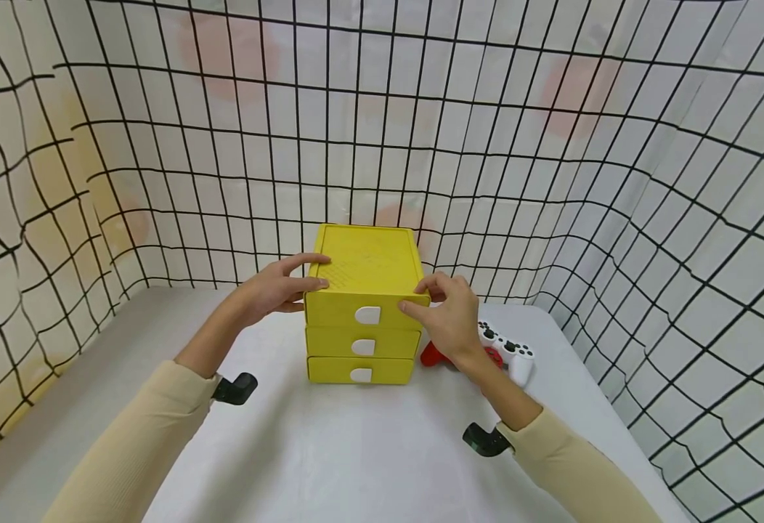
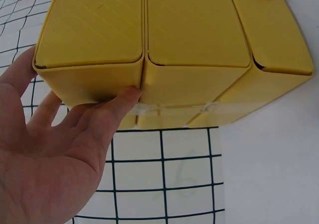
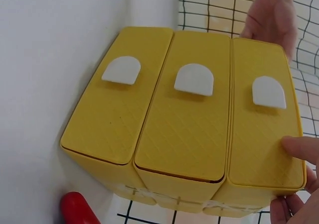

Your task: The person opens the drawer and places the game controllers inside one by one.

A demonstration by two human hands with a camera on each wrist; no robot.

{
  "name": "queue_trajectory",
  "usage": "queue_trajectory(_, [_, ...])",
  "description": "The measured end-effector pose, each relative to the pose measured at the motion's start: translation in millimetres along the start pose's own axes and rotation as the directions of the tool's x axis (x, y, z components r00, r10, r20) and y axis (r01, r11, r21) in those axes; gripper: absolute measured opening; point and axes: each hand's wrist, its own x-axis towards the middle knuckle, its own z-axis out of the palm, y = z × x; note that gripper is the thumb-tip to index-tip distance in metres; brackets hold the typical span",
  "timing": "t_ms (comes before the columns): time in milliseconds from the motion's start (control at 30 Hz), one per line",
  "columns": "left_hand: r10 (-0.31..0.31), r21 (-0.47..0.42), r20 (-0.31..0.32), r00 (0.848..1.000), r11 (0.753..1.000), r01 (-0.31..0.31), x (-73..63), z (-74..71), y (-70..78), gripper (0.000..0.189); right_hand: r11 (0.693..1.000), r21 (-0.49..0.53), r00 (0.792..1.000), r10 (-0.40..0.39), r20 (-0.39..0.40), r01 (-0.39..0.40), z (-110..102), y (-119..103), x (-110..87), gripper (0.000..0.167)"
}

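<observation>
A yellow three-drawer storage box (image 1: 369, 258) with white tabs on its drawer fronts stands on the white surface. My left hand (image 1: 277, 288) lies at its upper left edge, some fingertips on the top panel. The left wrist view shows another left-hand digit (image 2: 119, 104) against the side, by the seam below the top drawer. At the upper right front corner, my right hand (image 1: 450, 312) pinches the box. Its thumb (image 3: 299, 147) presses the top drawer front while other fingers (image 3: 286, 209) bend behind the corner. All three drawers look closed.
A white game controller (image 1: 519, 356) and a red one (image 1: 431, 354) lie right of the box, partly hidden by my right hand and forearm. Black wire grid (image 1: 388, 138) backed by white sheeting encloses the back and both sides of the white surface (image 1: 356, 457).
</observation>
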Motion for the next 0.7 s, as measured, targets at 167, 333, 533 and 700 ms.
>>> queue_trajectory(167, [0.008, 0.010, 0.004, 1.000, 1.000, -0.008, 0.8, -0.6, -1.5, 0.065, 1.000, -0.007, 1.000, -0.017, 0.012, 0.017, -0.6, -1.9, -0.4, 0.028])
queue_trajectory(333, [0.011, 0.013, 0.002, 1.000, 1.000, -0.011, 1.6, -1.2, -1.5, 0.065, 0.998, -0.062, 0.996, 0.017, 0.091, -0.011, -8.5, -9.5, 0.0, 0.024])
queue_trajectory(533, [0.001, 0.002, 0.000, 1.000, 1.000, -0.001, 0.7, -0.7, -0.1, 0.064, 0.985, -0.172, 0.979, 0.062, 0.196, -0.028, -22.8, -23.6, -2.8, 0.028])
queue_trajectory(700, [0.001, 0.009, -0.006, 1.000, 1.000, -0.001, 0.2, -0.4, 0.1, 0.065, 0.991, -0.135, 0.976, 0.046, 0.213, -0.017, -24.2, -32.7, -11.4, 0.029])
